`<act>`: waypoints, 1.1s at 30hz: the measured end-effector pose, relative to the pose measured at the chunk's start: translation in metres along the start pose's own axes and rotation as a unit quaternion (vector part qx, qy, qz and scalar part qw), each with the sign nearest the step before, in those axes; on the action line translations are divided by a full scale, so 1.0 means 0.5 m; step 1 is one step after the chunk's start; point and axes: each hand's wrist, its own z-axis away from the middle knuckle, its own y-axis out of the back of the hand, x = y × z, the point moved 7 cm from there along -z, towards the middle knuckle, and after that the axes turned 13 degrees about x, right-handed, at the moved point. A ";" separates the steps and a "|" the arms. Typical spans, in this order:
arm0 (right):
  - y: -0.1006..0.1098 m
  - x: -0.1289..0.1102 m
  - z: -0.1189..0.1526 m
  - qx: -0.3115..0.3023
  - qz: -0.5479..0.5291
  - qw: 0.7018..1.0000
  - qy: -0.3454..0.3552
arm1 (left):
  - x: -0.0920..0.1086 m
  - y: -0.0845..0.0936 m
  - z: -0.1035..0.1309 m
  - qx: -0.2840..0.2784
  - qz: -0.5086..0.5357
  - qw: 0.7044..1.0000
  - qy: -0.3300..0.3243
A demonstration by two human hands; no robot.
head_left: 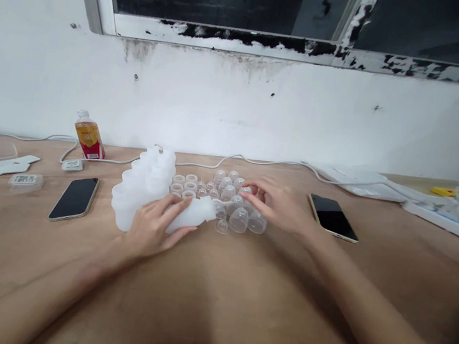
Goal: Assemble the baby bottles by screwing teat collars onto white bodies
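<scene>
My left hand [159,222] is wrapped around a white translucent plastic bottle [195,214], which lies tilted with its neck toward the right. My right hand [274,202] has its fingers closed just past the bottle's mouth; a thin pale piece [227,202] runs between the two, too small to name. Below and around those fingers stand several clear dome caps [238,219]. Left of the caps are several small clear nipples [201,189] and whitish screw rings [177,188]. A cluster of similar white bottles [149,174] stands behind my left hand.
A phone [74,199] lies on the wooden table [175,302] at left, another phone [333,217] at right. A drink bottle [90,137] stands near the wall. A white cable [208,166] runs along the back, with a power strip [450,222] at right and a small clear case [26,181] at left.
</scene>
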 end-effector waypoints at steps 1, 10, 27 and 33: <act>-0.003 0.016 0.001 -0.039 0.013 0.999 0.032 | -0.010 -0.001 0.001 -0.008 0.015 0.999 0.034; -0.054 0.099 0.047 -0.256 0.045 0.966 0.006 | -0.039 -0.022 0.018 -0.051 0.080 0.987 0.133; -0.107 0.048 0.029 -0.015 -0.527 0.803 -0.280 | -0.066 -0.024 0.021 -0.028 0.120 0.966 0.229; -0.121 0.042 0.038 -0.033 -0.539 0.790 -0.290 | -0.060 -0.025 0.020 -0.035 0.121 0.968 0.218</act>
